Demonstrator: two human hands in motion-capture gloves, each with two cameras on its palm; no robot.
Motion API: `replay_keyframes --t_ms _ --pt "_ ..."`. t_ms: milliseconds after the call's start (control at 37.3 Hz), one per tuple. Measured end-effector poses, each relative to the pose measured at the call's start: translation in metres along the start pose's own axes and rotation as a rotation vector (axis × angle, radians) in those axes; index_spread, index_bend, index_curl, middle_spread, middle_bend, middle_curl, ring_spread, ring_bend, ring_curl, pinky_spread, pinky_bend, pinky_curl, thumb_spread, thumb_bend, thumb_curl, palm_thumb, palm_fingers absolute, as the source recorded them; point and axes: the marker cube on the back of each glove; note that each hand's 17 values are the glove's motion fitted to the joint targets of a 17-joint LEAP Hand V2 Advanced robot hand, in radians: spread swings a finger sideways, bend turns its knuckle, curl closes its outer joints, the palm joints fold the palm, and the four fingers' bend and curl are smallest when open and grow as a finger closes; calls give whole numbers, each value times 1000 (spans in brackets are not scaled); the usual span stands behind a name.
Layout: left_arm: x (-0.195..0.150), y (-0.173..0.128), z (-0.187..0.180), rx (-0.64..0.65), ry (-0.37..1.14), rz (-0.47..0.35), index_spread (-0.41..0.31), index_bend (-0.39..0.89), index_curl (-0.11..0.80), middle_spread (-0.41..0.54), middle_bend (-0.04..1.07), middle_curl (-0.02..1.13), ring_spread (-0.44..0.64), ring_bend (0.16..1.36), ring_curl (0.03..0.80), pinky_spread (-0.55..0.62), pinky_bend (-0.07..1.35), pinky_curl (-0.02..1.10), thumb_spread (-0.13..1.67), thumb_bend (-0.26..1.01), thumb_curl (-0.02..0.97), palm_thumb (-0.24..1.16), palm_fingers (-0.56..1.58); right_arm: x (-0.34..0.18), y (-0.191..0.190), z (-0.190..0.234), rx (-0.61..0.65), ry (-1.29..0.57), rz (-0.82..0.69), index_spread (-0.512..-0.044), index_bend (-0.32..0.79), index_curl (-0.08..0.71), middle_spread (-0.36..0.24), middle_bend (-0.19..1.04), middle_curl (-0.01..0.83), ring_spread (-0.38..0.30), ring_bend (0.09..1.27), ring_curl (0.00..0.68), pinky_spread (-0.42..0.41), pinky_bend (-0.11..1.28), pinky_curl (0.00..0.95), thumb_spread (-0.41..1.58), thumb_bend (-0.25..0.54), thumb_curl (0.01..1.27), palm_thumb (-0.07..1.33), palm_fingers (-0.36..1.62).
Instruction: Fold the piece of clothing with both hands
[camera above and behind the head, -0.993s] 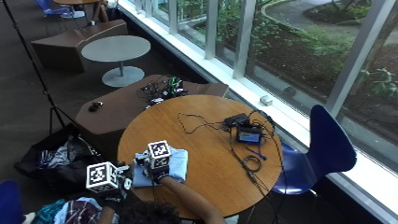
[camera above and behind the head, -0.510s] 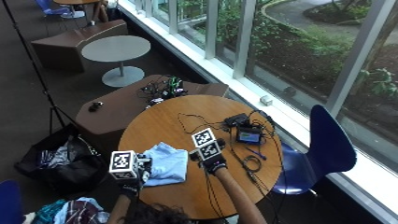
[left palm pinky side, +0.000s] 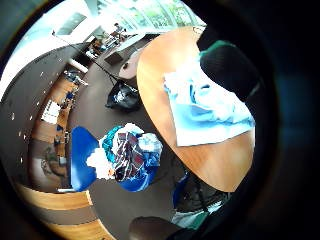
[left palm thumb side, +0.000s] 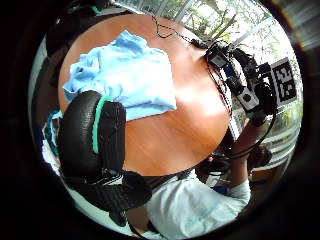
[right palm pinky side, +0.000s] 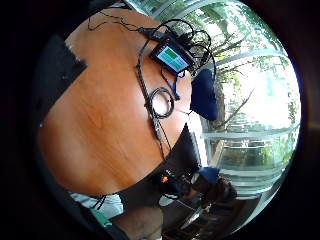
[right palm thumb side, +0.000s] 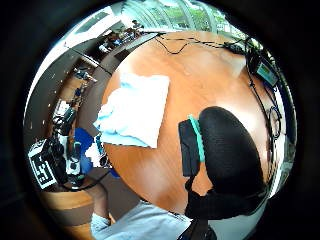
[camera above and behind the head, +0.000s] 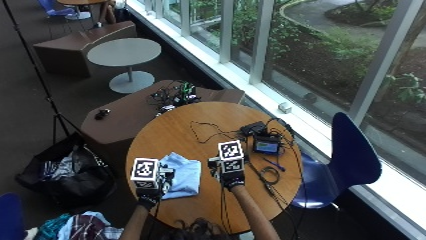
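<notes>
A light blue piece of clothing (camera above and behind the head: 183, 175) lies folded into a small rectangle on the round wooden table (camera above and behind the head: 200, 120), left of centre near the front edge. My left hand (camera above and behind the head: 149, 199) hovers at its left edge and holds nothing. My right hand (camera above and behind the head: 233, 181) is over bare wood to the right of the cloth, apart from it and also empty. The left thumb side palm view shows the clothing (left palm thumb side: 125, 75) flat on the table below the palm, and the right thumb side palm view shows the clothing (right palm thumb side: 135, 107) off to one side.
A small device with a lit screen (camera above and behind the head: 267, 146) and coiled cables (camera above and behind the head: 269, 175) lie on the table's right side. A blue chair (camera above and behind the head: 346, 155) stands to the right. On the floor at the left are a black bag (camera above and behind the head: 63, 172) and a heap of clothes (camera above and behind the head: 73, 227).
One second ago both hands were together on the clothing at the table's front. They have since parted: the right hand went right onto bare wood, the left to the cloth's left edge.
</notes>
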Motion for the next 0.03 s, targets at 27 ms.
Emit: replay_keyframes --t_ms 27 --pt "-1 1 0 -5 -3 -2 -143 134 325 -109 180 391 -28 475 343 122 432 419 1363 -10 271 279 599 -1 0 0 -1 -1 -1 -335 166 277 -71 197 404 108 253 299 230 324 320 1376 -24 344 542 208"
